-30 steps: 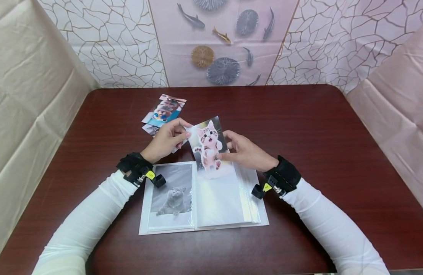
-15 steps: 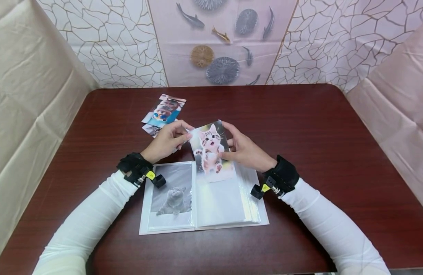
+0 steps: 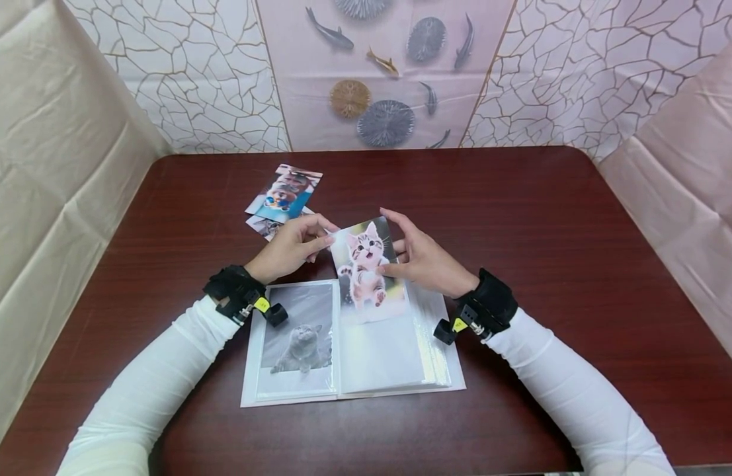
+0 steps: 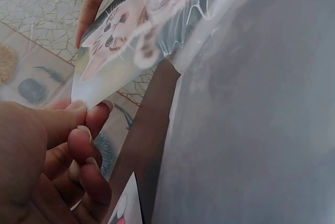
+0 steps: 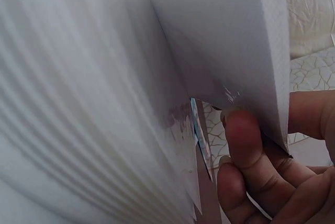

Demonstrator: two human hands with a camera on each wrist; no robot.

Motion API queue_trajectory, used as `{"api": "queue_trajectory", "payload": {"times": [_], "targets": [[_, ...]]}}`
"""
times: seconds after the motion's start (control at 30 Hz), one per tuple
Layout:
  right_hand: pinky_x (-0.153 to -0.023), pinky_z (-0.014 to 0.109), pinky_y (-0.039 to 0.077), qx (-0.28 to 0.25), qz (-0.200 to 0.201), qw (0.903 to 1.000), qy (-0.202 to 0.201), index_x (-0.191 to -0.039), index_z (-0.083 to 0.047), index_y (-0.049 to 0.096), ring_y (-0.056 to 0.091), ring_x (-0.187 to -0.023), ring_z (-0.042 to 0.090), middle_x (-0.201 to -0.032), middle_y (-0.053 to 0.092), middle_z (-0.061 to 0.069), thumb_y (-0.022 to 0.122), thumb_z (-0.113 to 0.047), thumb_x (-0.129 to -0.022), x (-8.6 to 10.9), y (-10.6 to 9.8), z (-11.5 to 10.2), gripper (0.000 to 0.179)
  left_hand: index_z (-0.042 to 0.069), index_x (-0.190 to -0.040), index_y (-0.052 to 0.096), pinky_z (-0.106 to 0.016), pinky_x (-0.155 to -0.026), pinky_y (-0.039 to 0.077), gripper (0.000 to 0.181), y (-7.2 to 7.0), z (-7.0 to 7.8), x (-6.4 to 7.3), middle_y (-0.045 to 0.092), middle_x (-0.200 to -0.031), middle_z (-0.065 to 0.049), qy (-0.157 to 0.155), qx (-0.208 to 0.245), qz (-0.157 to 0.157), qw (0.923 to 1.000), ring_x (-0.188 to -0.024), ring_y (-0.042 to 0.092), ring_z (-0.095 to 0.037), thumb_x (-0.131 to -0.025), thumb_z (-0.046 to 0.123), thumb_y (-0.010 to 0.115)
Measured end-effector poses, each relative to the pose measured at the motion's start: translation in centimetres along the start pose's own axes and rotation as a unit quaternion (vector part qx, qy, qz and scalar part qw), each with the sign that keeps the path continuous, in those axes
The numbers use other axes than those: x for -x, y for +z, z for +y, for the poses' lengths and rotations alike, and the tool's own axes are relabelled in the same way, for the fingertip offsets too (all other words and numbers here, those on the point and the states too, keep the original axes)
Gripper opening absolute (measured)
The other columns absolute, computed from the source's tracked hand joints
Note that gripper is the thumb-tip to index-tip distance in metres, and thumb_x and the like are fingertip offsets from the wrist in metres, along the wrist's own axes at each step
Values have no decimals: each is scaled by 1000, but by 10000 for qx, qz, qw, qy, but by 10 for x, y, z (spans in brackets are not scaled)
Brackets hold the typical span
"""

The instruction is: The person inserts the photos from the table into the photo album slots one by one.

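Note:
A kitten photo (image 3: 366,261) leans at the top of the open photo album (image 3: 459,380), its lower part inside the clear pocket (image 3: 377,357) of the right page. My left hand (image 3: 291,248) pinches the photo's upper left corner between thumb and index finger, as the left wrist view also shows. Over on the other edge my right hand (image 3: 428,258) holds the photo, thumb on its front and the index finger reaching up by the top corner. In the right wrist view, my right fingers (image 5: 243,135) curl beside the pages.
Several loose photos (image 3: 282,195) lie overlapping on the dark wooden table (image 3: 520,218), beyond my left hand. A grey animal picture (image 3: 300,347) shows on the album's left page. Patterned cloth (image 3: 389,79) hangs behind the table's far edge.
The kitten photo has slid down further into the pocket. Both hands stay on it; my right index finger has stretched up to the photo's top corner.

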State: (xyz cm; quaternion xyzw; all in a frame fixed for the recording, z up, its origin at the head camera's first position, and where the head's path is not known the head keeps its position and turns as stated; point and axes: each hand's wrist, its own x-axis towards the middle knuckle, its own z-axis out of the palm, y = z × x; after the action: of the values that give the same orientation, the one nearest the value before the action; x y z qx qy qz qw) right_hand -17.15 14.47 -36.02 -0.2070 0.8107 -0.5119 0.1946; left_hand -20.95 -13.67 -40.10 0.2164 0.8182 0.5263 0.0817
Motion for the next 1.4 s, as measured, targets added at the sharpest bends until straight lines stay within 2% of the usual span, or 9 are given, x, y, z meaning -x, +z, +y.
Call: {"api": "queue_trajectory", "payload": {"times": [0.4, 0.57, 0.87, 1.1, 1.4], "targets": [[-73, 25, 56, -279, 22, 9996, 62, -155, -20, 22, 75, -86, 23, -113, 73, 22, 71, 4, -90, -3, 1, 2, 86, 10, -116, 70, -33, -58, 49, 18, -1, 0, 0, 65, -88, -19, -4, -53, -131, 9999, -60, 52, -25, -100, 15, 64], [-72, 26, 57, -407, -46, 9992, 17, -153, -15, 22, 74, -82, 22, -111, 73, 24, 69, 5, -91, -3, 0, 4, 80, 10, -114, 72, -34, -58, 50, 17, 0, 0, 0, 67, -92, -13, 42, -77, -191, 9998, -61, 53, -26, -99, 15, 65], [-69, 25, 50, -316, -168, 9993, -103, -154, -17, 26, 68, -69, 20, -101, 74, 20, 69, 4, -92, -2, -1, 6, 79, 8, -112, 74, -32, -58, 51, 16, 0, 0, 1, 68, -104, -10, 56, -145, -275, 9995, -62, 55, -21, -99, 12, 65], [-73, 26, 54, -343, -240, 9990, -167, -148, -11, 32, 71, -76, 20, -108, 74, 21, 69, 4, -92, -3, -1, 7, 69, 8, -112, 75, -30, -60, 51, 17, 0, 1, 2, 69, -101, -9, 39, -180, -437, 9989, -64, 55, -22, -100, 11, 63], [-75, 26, 57, -262, -261, 9992, -160, -143, -10, 38, 73, -83, 23, -112, 73, 21, 69, 2, -93, -4, -1, 6, 60, 9, -114, 75, -32, -61, 50, 19, 0, 0, 1, 72, -102, -8, 139, -371, -575, 9976, -64, 55, -24, -101, 12, 62]]}}
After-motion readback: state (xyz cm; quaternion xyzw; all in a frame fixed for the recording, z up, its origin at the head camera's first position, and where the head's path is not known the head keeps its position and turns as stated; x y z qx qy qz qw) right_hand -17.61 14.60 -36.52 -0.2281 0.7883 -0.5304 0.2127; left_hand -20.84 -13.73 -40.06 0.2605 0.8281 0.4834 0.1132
